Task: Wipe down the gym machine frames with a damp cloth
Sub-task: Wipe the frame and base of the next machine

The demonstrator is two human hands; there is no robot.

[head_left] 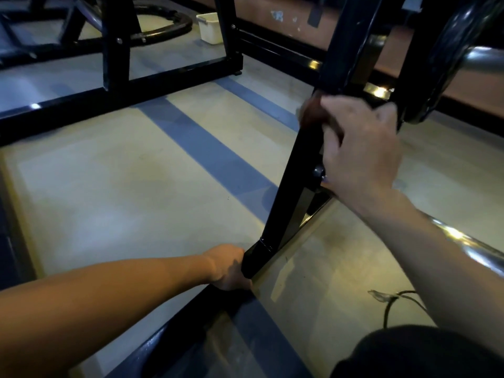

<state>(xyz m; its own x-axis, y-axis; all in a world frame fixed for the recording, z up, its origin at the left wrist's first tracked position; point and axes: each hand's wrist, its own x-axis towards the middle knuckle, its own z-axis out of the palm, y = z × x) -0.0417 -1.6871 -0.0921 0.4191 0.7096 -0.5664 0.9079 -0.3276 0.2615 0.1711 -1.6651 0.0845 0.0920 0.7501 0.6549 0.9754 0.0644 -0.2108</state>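
A black slanted frame bar point(293, 184) of the gym machine rises from the floor rail point(196, 309) toward the upper right. My right hand point(360, 148) is wrapped around the bar about halfway up, pressing a dark reddish-brown cloth point(312, 111) against it; only a corner of the cloth shows past my fingers. My left hand point(227, 268) rests at the foot of the bar where it meets the rail, fingers curled against the metal, with nothing visible in it.
A white plastic bucket point(209, 28) stands on the floor at the back. More black frame rails point(117, 96) cross the upper left. A chrome tube point(469, 246) runs under my right forearm. A black cable point(392, 304) lies on the floor at lower right.
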